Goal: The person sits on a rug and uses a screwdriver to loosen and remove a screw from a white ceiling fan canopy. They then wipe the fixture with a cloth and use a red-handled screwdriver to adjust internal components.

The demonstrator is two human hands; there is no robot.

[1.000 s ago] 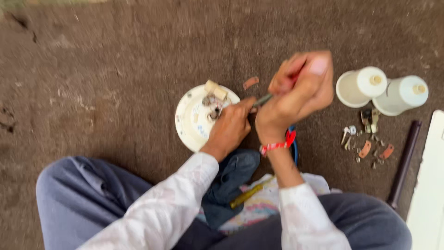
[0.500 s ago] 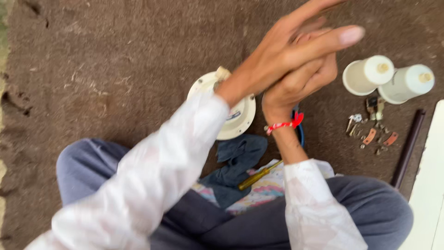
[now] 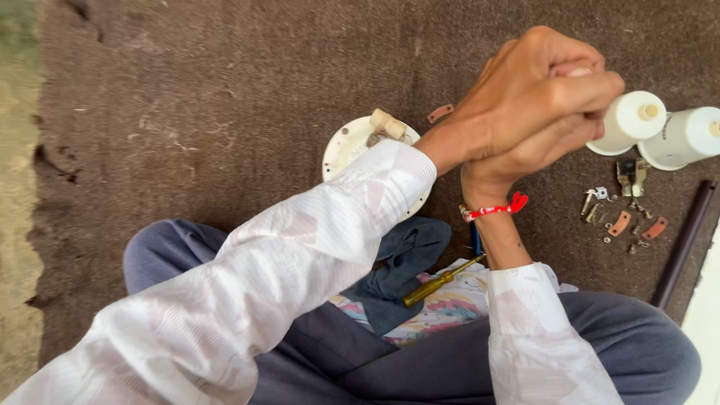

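Note:
My left hand (image 3: 525, 90) and my right hand (image 3: 544, 150) are raised close to the camera, pressed together. The left hand's fingers wrap over the right fist. The right hand's fingers are mostly hidden, so I cannot tell whether it holds anything. A red thread (image 3: 499, 210) circles my right wrist. Below the hands, a round white disc (image 3: 345, 146) lies on the dark brown mat, partly hidden by my left sleeve. It carries cream-coloured fittings (image 3: 386, 124) on its top edge.
Two white cylinders (image 3: 634, 120) (image 3: 686, 135) stand at the right, with small metal parts and copper strips (image 3: 626, 217) below them. A dark rod (image 3: 682, 240) lies beside a white board (image 3: 705, 322). A yellow-handled screwdriver (image 3: 442, 281) and blue cloth (image 3: 405, 259) rest on my lap.
My left hand left the white disc, rose and closed over my right hand. Both hands moved up and to the right, nearer the camera.

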